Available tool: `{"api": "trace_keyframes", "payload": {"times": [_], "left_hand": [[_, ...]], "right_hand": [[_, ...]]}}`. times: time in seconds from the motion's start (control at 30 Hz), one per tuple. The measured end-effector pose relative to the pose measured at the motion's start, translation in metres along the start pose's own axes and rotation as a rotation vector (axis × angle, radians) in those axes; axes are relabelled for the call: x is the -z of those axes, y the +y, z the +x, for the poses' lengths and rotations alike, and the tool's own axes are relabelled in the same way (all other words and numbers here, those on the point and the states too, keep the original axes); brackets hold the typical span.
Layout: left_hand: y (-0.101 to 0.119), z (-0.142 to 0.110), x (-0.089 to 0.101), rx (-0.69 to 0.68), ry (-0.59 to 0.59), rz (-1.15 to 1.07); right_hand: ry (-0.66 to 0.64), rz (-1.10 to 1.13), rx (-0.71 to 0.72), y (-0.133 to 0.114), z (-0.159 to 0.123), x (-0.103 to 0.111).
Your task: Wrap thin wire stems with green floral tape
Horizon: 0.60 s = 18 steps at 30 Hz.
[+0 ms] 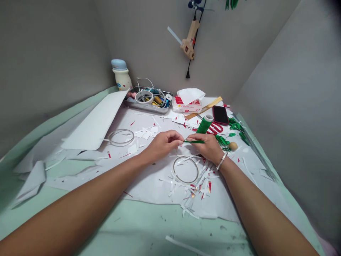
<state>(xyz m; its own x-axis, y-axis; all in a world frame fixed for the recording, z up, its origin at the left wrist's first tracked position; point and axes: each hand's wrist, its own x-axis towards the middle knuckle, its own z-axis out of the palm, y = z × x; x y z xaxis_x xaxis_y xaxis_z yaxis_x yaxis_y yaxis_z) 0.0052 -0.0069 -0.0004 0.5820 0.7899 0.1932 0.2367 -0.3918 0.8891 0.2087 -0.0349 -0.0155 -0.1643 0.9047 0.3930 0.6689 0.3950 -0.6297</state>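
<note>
I found my left hand (162,144) and right hand (205,147) close together over the paper, the fingers of both clamped on a slim green stem (194,141) held level between them. Hazards, in my judgement: a slack pinch could drop the stem into the cut white paper scraps (186,188) directly below, where it could be lost. The silver bangle (221,160) on my right wrist could catch those scraps or sweep the wooden bead (232,146), which could roll away. Just ahead of my right hand, the green thread spool (204,124) stood against the red-handled scissors (215,128) and obstructed reach. Beneath my hands lay a thin hoop (185,170). Farther out were a second hoop (121,137), a metal tray (147,101), a tissue pack (188,105), and a phone (220,115). A glue gun (189,39) hung on the far wall.
</note>
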Motion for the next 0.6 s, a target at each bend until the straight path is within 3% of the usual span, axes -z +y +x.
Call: {"api": "trace_keyframes", "payload": {"times": [0.17,0.3,0.43,0.6], "left_hand": [[-0.003,0.004,0.002,0.071,0.167,0.009],[-0.009,0.006,0.004,0.043,0.267,0.271],[-0.014,0.004,0.003,-0.056,0.18,0.495],[-0.008,0.0,-0.003,-0.161,-0.033,0.467]], "right_hand": [[-0.19,-0.109,0.144,-0.017,-0.004,-0.007],[-0.173,-0.12,0.244,-0.028,-0.007,-0.008],[-0.072,-0.117,0.268,-0.031,-0.007,-0.005],[0.066,-0.012,0.155,-0.019,-0.004,0.001]]}}
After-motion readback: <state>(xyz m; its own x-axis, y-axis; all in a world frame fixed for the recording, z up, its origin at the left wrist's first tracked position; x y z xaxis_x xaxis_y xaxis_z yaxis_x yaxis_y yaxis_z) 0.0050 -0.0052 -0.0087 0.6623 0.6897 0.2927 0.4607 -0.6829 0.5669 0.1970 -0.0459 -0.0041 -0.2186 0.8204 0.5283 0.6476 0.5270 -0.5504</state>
